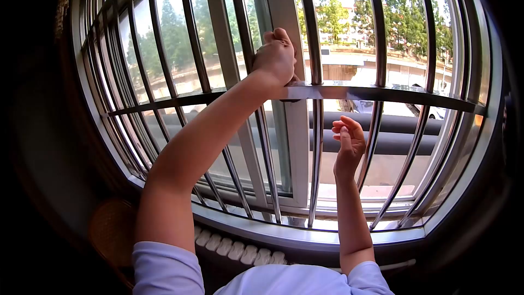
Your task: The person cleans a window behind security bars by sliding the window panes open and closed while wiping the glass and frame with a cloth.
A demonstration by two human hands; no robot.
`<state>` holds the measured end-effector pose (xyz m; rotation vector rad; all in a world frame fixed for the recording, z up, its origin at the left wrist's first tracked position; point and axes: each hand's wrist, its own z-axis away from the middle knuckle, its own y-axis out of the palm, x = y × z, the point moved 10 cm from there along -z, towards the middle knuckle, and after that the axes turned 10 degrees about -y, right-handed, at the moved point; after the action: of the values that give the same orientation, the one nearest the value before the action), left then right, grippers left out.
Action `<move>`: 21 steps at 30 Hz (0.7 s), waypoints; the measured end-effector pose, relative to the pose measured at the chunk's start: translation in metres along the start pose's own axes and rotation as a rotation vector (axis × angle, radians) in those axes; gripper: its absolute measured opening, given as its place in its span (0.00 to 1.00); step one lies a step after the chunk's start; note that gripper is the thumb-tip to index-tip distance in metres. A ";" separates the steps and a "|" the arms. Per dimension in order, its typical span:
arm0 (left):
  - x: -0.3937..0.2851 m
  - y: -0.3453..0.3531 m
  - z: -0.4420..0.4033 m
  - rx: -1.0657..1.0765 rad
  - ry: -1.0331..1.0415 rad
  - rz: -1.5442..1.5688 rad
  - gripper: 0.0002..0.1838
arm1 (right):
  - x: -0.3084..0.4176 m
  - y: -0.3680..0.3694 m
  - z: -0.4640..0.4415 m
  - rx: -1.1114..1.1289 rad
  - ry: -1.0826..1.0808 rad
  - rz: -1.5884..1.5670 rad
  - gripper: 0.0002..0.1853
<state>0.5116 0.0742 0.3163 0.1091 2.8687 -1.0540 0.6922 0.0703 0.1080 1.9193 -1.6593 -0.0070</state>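
Observation:
My left hand [275, 59] is up at the metal bars, just above the horizontal crossbar [360, 93], beside the white window frame [295, 153]. Its fingers are curled closed, and what they hold, if anything, is hidden. Lower and to the right, my right hand [349, 139] is raised in front of the bars below the crossbar. Its fingers are loosely bent and apart, with nothing visible between them. Shiny vertical bars [316, 158] stand on both sides of it.
A curved metal sill [234, 228] runs under the bars, with a white ribbed radiator [234, 251] below. A brown woven chair back [112, 232] is at the lower left. Trees [401, 16] and dark horizontal pipes [404, 143] show outside.

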 end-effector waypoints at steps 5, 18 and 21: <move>-0.009 -0.047 0.046 -0.461 0.252 0.373 0.20 | 0.066 0.005 0.020 0.080 -0.315 0.168 0.10; 0.015 0.082 0.187 -0.530 0.075 0.745 0.21 | 0.068 0.013 0.063 0.269 -0.387 0.410 0.09; 0.003 0.084 0.133 -0.569 0.077 0.510 0.31 | 0.074 0.014 0.064 0.298 -0.425 0.484 0.12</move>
<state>0.5237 0.0519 0.1609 0.7915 2.8317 -0.1403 0.6715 -0.0245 0.0887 1.7485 -2.5018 0.0268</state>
